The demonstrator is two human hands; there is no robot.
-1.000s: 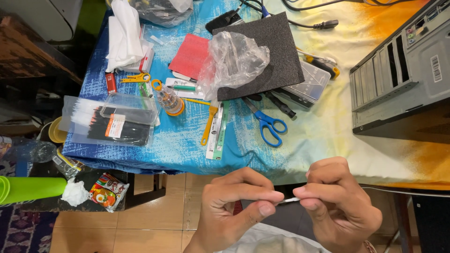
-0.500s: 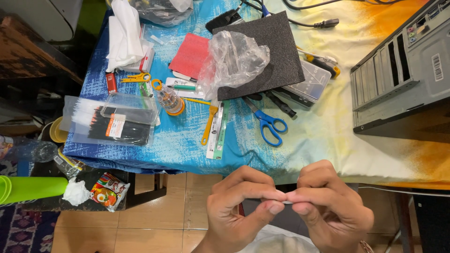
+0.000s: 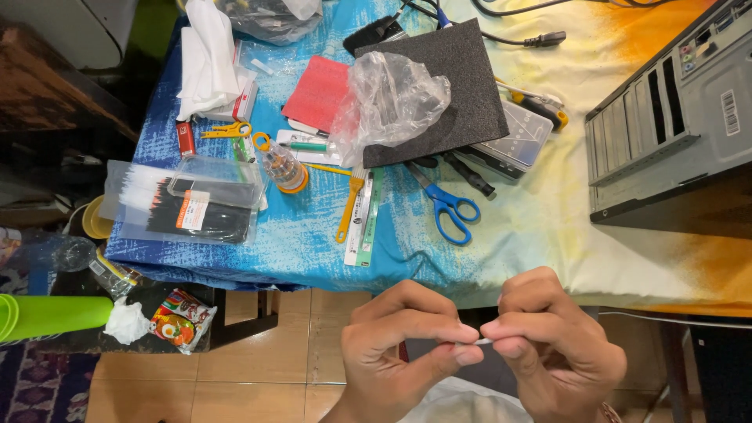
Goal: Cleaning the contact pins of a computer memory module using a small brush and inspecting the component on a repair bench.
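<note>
A thin white strip (image 3: 479, 342), too small to identify, sits between your two hands, low in the head view and in front of the table's near edge, above the tiled floor. Your left hand (image 3: 399, 352) pinches one end between thumb and forefinger; your right hand (image 3: 548, 345) pinches the other end the same way, so the fingertips of both hands nearly meet. Both hands are curled, knuckles up, the other fingers folded in.

On the table, a clear plastic bag (image 3: 182, 205) lies at the left edge of the blue cloth (image 3: 298, 243) and holds bundles of black and white ties. A crumpled clear bag (image 3: 392, 100) rests on the dark foam pad (image 3: 450, 86); you cannot tell what is in it. A small clear jar with an orange lid (image 3: 283, 168) lies on its side just right of the tie bag. A clear compartment box (image 3: 509, 142) sits at the pad's right edge, its contents unclear. Blue-handled scissors (image 3: 446, 205) lie near the pad's lower edge, well apart from your hands. A grey computer case (image 3: 666, 117) stands at the right.
</note>
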